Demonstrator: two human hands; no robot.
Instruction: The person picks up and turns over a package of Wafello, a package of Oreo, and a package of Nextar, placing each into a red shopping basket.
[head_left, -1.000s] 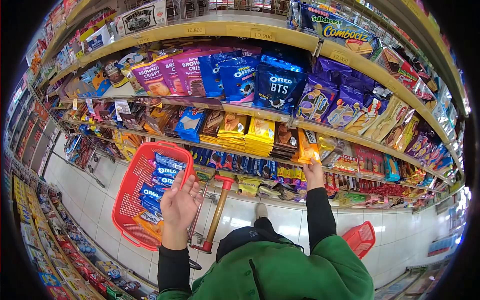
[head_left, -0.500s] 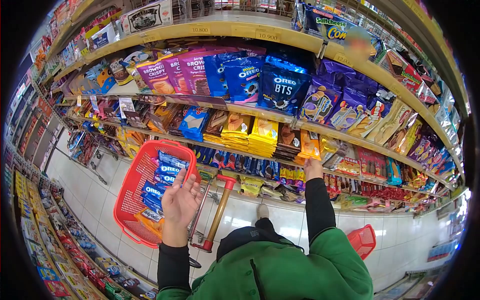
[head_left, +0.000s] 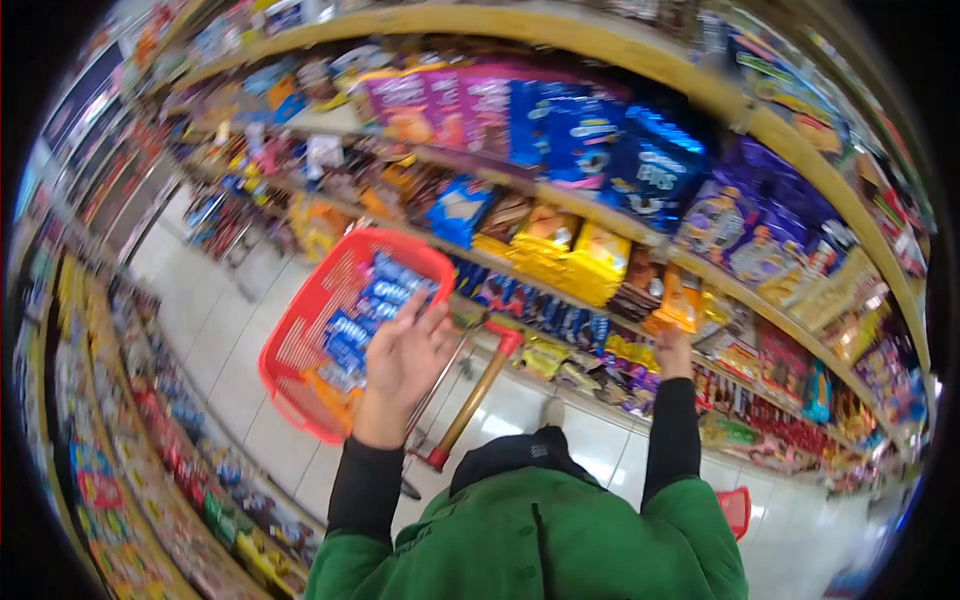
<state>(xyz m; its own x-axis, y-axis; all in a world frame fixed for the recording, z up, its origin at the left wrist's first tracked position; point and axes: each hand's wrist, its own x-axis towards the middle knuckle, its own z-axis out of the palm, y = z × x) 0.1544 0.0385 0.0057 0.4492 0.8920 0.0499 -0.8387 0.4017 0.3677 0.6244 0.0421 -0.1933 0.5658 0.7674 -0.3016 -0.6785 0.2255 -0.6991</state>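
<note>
My right hand (head_left: 674, 350) pinches the lower end of an orange wafer pack (head_left: 681, 299) at the front of the shelf. Dark brown packs (head_left: 637, 290) and stacked yellow wafer packs (head_left: 597, 264) sit just left of it. My left hand (head_left: 410, 345) is raised with its fingers spread and holds nothing. Below and beside that hand is a red shopping basket (head_left: 280, 330). Inside the basket lie several blue Oreo packs (head_left: 348, 338) and an orange wafer pack (head_left: 332, 396). Motion blurs the view.
A metal frame with a gold and red handle (head_left: 468, 405) stands beside the basket. Blue Oreo BTS bags (head_left: 655, 165) and purple bags (head_left: 740, 215) fill the shelf above. Another red basket (head_left: 736, 512) is on the tiled floor at right. Stocked shelves (head_left: 150, 450) line the left side.
The whole view has swung and tilted, so shelves and basket appear farther right and blurred. My right hand remains at the orange pack, and my left hand stays spread by the basket.
</note>
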